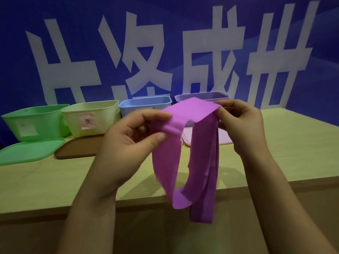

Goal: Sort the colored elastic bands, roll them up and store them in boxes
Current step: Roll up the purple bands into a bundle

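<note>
Fingers of both hands pinch the purple elastic band (185, 143), held up above the table's (293, 143) near edge: left hand (132, 140) gripping a fold, right hand (240, 125) the flat end, loops hanging between. Along the far edge stand green (34, 121), yellow (95, 118), blue (145, 105) and purple (201, 97) boxes; the yellow one's label is handwritten, unreadable. Behind, a blue banner (165, 24) shows large white Chinese characters.

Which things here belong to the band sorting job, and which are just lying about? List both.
Job:
purple band, pinched in left hand and right hand
green box
yellow box
blue box
purple box
green lid
brown lid
pink lid

Lying about:
table
blue banner
</note>
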